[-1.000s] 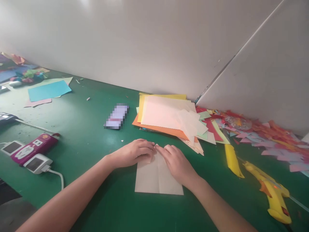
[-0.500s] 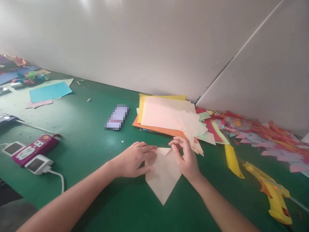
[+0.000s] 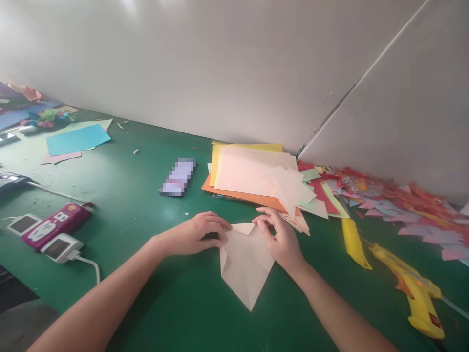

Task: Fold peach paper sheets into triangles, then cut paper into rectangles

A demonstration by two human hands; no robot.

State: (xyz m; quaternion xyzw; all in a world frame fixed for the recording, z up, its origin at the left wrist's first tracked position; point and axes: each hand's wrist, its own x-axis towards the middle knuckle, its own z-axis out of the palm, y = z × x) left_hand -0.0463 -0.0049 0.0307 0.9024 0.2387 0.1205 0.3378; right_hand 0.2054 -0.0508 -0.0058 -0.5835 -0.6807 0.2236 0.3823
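Observation:
A cream sheet of paper (image 3: 246, 264), folded into a kite shape with its point toward me, lies on the green table (image 3: 146, 205). My left hand (image 3: 198, 232) rests on its upper left edge with the fingers curled and pressed on the fold. My right hand (image 3: 280, 234) sits at the upper right corner, fingertips pinching the small folded flap at the top.
A stack of coloured paper (image 3: 252, 173) lies just beyond my hands, with paper scraps (image 3: 403, 205) along the wall to the right. A yellow glue gun (image 3: 414, 293) and yellow knife (image 3: 352, 242) lie right. A phone (image 3: 178, 177), power strip (image 3: 47, 230) and blue sheet (image 3: 75, 138) lie left.
The paper went from a rectangle to a kite shape with a point toward me. My hands moved apart to its upper corners; the left hand has curled onto the left fold.

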